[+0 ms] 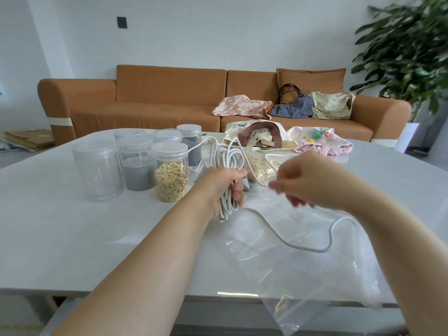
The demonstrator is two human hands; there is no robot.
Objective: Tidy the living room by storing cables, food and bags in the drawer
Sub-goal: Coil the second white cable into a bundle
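Presently a coiled, smooth white cable (229,156) is gripped by the left hand (223,187), its loose strand pinched by the blurred right hand (312,180), above a crinkled clear plastic bag (278,258) on the glossy counter (72,226)

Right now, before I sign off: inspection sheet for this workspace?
Surface: glossy white table.
Job's things: white coiled cable; clear plastic bag lying flat; lidded clear jar of oats; lidded clear jar of grey grains; cream tote bag; pink cloth bag; no drawer seen.
Clutter: nothing seen.
Hands: left hand grips the coil; right hand, blurred, seems to pinch its loose tail.
Cables: tail loops over the plastic bag; a white strand runs behind the jars.
Surroundings: orange sofa with three cloth bags; leafy plant; cardboard on floor.
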